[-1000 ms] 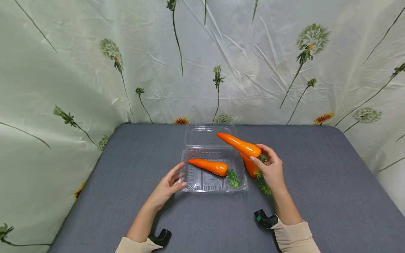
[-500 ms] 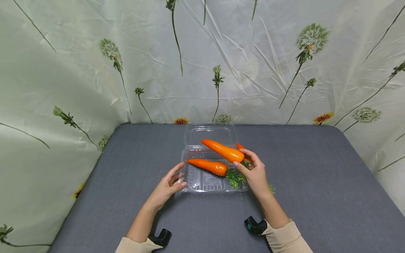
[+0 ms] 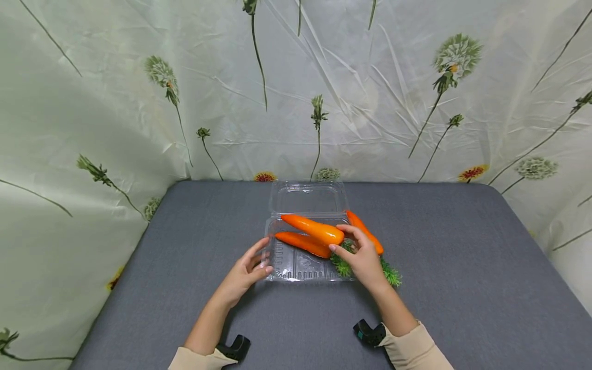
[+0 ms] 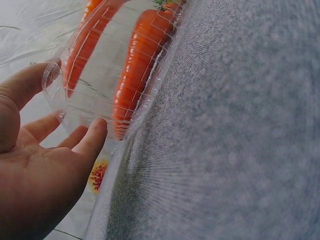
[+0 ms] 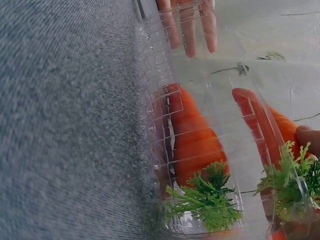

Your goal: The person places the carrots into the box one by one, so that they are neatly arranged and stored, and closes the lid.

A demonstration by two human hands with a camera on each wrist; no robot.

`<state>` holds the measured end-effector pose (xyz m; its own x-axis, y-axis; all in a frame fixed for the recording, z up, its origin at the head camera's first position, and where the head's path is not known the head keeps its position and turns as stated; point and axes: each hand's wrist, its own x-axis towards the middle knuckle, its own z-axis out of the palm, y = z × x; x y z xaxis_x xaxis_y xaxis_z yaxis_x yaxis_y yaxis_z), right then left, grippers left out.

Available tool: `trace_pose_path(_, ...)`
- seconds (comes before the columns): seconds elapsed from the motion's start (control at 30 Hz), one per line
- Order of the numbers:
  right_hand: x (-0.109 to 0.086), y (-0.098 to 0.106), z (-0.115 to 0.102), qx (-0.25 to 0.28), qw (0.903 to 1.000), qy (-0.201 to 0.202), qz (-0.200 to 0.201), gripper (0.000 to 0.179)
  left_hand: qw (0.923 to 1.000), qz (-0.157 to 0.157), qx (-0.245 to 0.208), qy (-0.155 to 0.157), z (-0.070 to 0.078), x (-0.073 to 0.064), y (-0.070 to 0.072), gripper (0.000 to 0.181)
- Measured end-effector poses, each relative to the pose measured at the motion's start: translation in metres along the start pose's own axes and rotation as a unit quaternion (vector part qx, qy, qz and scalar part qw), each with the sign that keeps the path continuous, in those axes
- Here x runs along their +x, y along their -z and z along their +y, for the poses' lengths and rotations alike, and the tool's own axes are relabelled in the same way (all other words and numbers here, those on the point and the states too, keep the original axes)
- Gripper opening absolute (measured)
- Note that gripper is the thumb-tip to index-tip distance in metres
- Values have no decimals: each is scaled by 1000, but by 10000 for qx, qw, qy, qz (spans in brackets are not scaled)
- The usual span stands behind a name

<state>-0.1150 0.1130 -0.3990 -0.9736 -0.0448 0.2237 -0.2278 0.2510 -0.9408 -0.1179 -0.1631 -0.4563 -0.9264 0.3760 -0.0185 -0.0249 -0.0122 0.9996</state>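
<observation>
My right hand (image 3: 367, 263) grips an orange carrot (image 3: 311, 227) at its leafy end, between thumb and fingers. Its tip points left, above the clear plastic container (image 3: 282, 274). A second carrot (image 3: 296, 241) lies inside the container, its green leaves (image 5: 207, 200) toward the right end. Both carrots show through the wall in the left wrist view. My left hand (image 3: 242, 270) touches the container's left side with relaxed, spread fingers, the fingertips (image 4: 100, 125) against its rim and wall. A third carrot (image 3: 363, 230) lies just right of the container, partly behind my right hand.
The container's clear lid (image 3: 307, 198) lies folded back behind it. Grey cloth covers the table (image 3: 208, 221). A pale curtain with a flower print (image 3: 370, 103) hangs behind and to both sides. Black camera mounts (image 3: 236, 348) sit at both wrists.
My right hand has moved left and down with the carrot, from beside the container to over it. The third carrot now shows more. My left hand and the container have stayed still.
</observation>
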Motion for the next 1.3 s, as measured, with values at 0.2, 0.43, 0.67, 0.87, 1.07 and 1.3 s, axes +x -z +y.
trace_pose_path(0.2, 2, -4, 15, -214, 9995, 101, -229, 43, 10000, 19, -28, 5, 0, 0, 0, 69)
trace_pose_path(0.43, 5, -7, 41, -645, 9969, 290, -338, 43, 9999, 27, -92, -47, 0, 0, -1, 69)
trace_pose_path(0.67, 4, -8, 40, -1192, 9901, 538, -505, 42, 10000, 23, -47, -51, 0, 1, -1, 69)
trace_pose_path(0.87, 4, -10, 39, -1543, 9839, 524, -737, 42, 10000, 24, -23, -54, 0, 0, -1, 69)
trace_pose_path(1.07, 4, -9, 39, -1734, 9783, 689, -899, 43, 10000, 45, -77, 28, 0, -1, -1, 69)
trace_pose_path(1.3, 4, -7, 37, -1454, 9837, 637, -845, 43, 10000, 29, -55, 34, -1, 0, -1, 69)
